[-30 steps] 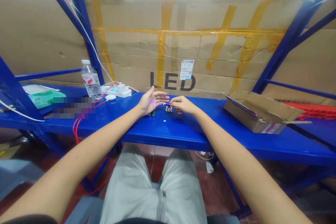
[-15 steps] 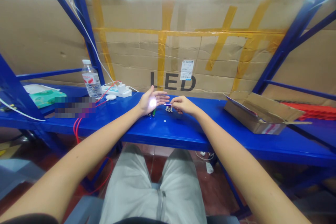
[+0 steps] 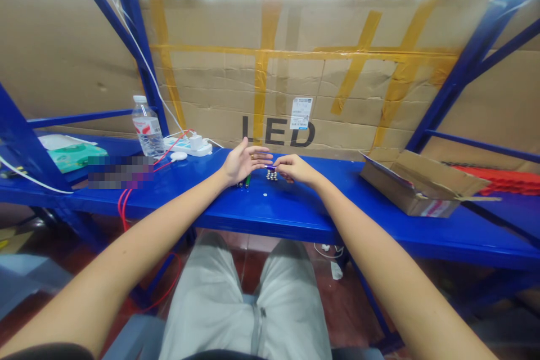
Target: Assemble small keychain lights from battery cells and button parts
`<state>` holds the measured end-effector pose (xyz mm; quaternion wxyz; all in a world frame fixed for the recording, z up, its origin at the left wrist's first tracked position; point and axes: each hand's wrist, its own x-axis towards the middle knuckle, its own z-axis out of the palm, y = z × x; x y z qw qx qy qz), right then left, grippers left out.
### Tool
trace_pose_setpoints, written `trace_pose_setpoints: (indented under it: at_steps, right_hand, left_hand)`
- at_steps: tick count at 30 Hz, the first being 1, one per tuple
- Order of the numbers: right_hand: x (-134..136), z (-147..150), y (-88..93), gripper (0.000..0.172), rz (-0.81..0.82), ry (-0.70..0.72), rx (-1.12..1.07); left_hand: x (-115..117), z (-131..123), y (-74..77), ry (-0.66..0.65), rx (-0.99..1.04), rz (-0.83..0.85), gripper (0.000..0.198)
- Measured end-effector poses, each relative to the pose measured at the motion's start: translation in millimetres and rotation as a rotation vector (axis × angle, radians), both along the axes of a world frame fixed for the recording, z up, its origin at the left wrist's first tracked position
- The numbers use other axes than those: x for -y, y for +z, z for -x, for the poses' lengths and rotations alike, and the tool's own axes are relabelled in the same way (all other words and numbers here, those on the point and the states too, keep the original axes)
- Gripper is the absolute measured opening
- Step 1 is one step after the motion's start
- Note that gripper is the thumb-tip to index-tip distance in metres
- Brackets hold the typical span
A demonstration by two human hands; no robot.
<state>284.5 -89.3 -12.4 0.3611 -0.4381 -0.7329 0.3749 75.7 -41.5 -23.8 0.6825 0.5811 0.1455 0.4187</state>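
Observation:
My left hand is open above the table, palm turned to the right and fingers stretched toward my other hand. Closed in a pinch, my right hand has its fingertips at the end of a short purple stick. Right below that stick stands a small cluster of shiny silver balls; whether they touch it I cannot tell. A green stick lies beside my left palm, partly covered, with small dark pieces next to it. One small pale round dot shows on the blue table.
An open cardboard box stands at the right, near red stacked trays. At the left are a water bottle, a white power strip, red cables and a green packet. A large cardboard panel closes the back.
The bright light spot on my left palm is gone. Both hands and the purple stick stay in nearly the same place.

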Motion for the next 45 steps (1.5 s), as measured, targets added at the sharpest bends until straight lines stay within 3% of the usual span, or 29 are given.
trace_pose_setpoints:
  at_steps: [45]
  right_hand:
    - [0.0, -1.3, 2.3, 0.02, -0.088, 0.0, 0.113]
  left_hand:
    - [3.1, 0.2, 1.8, 0.005, -0.001, -0.028, 0.072]
